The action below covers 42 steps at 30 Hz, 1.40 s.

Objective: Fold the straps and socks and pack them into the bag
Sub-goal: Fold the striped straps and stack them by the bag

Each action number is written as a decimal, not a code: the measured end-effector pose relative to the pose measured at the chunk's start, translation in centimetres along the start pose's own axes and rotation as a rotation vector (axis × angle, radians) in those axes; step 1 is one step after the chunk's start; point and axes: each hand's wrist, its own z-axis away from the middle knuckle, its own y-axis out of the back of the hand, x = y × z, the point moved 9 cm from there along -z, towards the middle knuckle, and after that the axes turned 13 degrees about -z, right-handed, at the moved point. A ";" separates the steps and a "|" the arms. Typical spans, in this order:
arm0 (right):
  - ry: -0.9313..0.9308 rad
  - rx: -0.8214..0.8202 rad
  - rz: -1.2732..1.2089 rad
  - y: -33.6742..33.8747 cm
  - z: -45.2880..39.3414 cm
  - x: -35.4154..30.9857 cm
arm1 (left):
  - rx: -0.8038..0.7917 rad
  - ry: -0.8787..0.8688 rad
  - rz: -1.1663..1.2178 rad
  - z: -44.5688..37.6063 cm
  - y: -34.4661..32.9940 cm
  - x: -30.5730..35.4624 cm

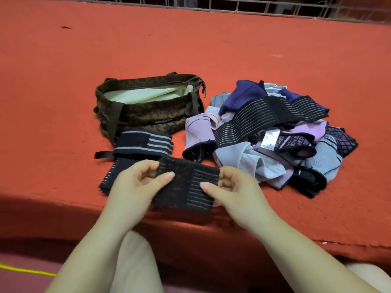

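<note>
A folded black strap with thin grey stripes (187, 185) is held just above the front edge of the red ledge. My left hand (137, 182) pinches its left end and my right hand (230, 187) pinches its right end. Behind my left hand lie a folded black strap with grey bands (143, 142) and another black strap (111, 174), partly hidden by the hand. The open camouflage bag (148, 115) with a pale lining stands behind them. To the right is a loose pile of socks and straps (268, 134), with a long black striped strap (264, 117) lying across it.
The red ledge surface (84, 60) stretches wide to the left and back. A white wire fence (232, 5) runs along the far edge. My bare knees show below the ledge, and a yellow cord (25, 270) lies on the floor at lower left.
</note>
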 end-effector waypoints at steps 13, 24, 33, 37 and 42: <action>-0.112 -0.030 0.396 -10.5 -7.3 0.9 | 0.257 0.258 -0.517 -4.3 10.5 -6.3; 0.615 -0.136 0.786 -13.2 -4.3 -1.0 | 0.318 -0.167 -0.930 -3.0 9.0 -3.1; 0.414 -0.459 0.876 -13.2 -3.0 3.1 | 0.044 -0.160 -1.013 -0.5 7.2 -7.3; 0.415 -0.382 0.767 -11.1 -3.0 0.5 | 0.124 -0.235 -1.023 -1.2 6.4 -3.3; 0.635 -0.133 0.821 -4.3 -3.8 -5.1 | 0.038 -0.407 -0.841 -2.8 1.0 2.9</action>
